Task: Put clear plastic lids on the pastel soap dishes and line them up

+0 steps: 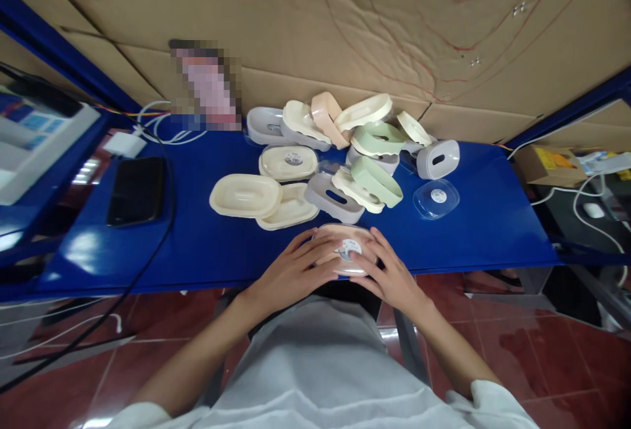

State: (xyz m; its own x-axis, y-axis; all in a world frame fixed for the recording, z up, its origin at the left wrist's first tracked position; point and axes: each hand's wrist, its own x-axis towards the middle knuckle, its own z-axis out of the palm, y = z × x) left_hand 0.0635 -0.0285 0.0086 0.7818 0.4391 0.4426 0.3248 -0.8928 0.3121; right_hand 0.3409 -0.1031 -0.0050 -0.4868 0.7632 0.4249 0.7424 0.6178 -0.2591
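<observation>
A pink oval box [345,243] with a clear lid and a round sticker sits at the near edge of the blue table [207,245]. My left hand [290,271] lies on its left side, fingers stretched over the lid. My right hand [387,271] covers its right side, fingers pressing on the lid by the sticker. Both hands hold the box between them.
Behind the box lies a heap of several cream, green, grey and pink oval boxes and lids [340,153]. A loose clear lid [436,198] lies to the right. A black phone [137,189] and white cables [158,123] lie at the left. A cardboard wall [345,28] stands behind.
</observation>
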